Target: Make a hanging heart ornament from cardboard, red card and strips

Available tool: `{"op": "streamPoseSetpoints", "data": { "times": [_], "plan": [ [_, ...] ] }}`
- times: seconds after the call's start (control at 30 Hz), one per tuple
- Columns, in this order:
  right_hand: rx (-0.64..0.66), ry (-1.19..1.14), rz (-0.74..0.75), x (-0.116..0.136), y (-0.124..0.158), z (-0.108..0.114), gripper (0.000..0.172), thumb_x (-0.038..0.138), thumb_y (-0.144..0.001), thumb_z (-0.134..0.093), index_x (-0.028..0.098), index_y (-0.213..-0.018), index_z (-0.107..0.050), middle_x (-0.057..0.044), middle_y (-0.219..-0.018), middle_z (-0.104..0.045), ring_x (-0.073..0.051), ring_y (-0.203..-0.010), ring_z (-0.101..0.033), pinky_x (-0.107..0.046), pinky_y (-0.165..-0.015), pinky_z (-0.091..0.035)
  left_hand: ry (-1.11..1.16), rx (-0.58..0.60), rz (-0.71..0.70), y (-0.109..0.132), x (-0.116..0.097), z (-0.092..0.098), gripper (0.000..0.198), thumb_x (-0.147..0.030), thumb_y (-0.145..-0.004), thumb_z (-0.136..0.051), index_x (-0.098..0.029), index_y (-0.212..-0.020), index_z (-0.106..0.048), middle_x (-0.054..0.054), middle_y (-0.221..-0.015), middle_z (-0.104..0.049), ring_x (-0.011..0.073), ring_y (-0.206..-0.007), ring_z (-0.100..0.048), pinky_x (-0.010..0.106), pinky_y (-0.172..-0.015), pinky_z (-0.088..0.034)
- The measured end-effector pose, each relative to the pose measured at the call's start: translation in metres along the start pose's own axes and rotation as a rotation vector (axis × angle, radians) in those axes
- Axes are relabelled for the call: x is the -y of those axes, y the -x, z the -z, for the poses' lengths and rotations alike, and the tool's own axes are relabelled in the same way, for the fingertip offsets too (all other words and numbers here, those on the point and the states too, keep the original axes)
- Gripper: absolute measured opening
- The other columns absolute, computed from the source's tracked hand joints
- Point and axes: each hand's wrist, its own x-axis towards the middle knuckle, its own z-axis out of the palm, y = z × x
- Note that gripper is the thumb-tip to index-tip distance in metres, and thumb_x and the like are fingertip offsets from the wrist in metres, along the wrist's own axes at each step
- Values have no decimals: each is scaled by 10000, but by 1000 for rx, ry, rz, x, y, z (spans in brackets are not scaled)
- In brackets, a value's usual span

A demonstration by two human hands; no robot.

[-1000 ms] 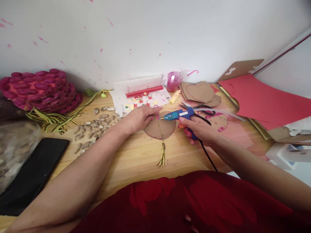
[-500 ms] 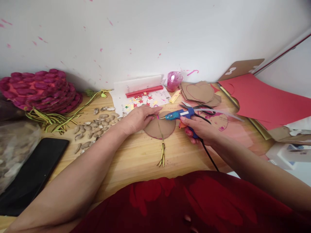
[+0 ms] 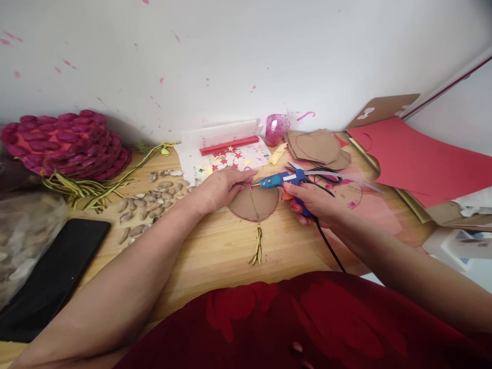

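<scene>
1) Left hand (image 3: 223,188) lies at the far edge of the round cardboard disc (image 3: 267,204), index finger extended beside the pink cord loop (image 3: 247,168); whether finger and thumb pinch the loop, I cannot tell
2) Right hand (image 3: 312,201) wraps its fingers around the blue hot-glue gun (image 3: 282,180), its nozzle (image 3: 255,185) beside the cord (image 3: 252,203)
3) The disc lies flat on the wooden table (image 3: 207,251), tassel (image 3: 259,247) towards the person
4) Glue could burn the left hand, with the nozzle so near; a dragging nozzle could pull the cord askew

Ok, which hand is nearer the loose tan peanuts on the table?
Left. Your left hand is just right of the tan peanuts; your right hand, holding the blue plastic glue gun, is farther right, past the flat brown cardboard piece.
</scene>
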Motion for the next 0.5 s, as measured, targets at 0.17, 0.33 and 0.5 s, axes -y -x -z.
{"op": "streamPoseSetpoints", "data": {
  "times": [0.17, 0.33, 0.5],
  "plan": [
    [24, 1, -16, -5, 4, 7, 308, 411, -1026, -516, 224, -793, -443, 72, -492, -459, -90, -313, -436, -185, -287, -277, 8, -4, -9, 0, 1, -1, 468, -155, -934, -528, -194, -1388, -632, 79, -1138, -775, 224, -1043, -712, 389, -952, -565],
    [33, -46, 7, 0, 1, 3, 303, 402, -1028, -516, 230, -797, -423, 76, -485, -459, -81, -316, -412, -178, -291, -306, 16, -9, -10, -1, 0, 0, 483, -133, -935, -479, -226, -1381, -640, 63, -1141, -779, 209, -1020, -719, 378, -941, -570],
    [23, 0, -14, 3, -3, 0, 311, 413, -1029, -512, 234, -795, -414, 78, -474, -463, -91, -297, -423, -176, -270, -246, 17, -9, -18, -2, -1, 0, 512, -100, -931, -419, -235, -1369, -646, 43, -1147, -782, 189, -1012, -724, 364, -951, -565]
  ]
}}
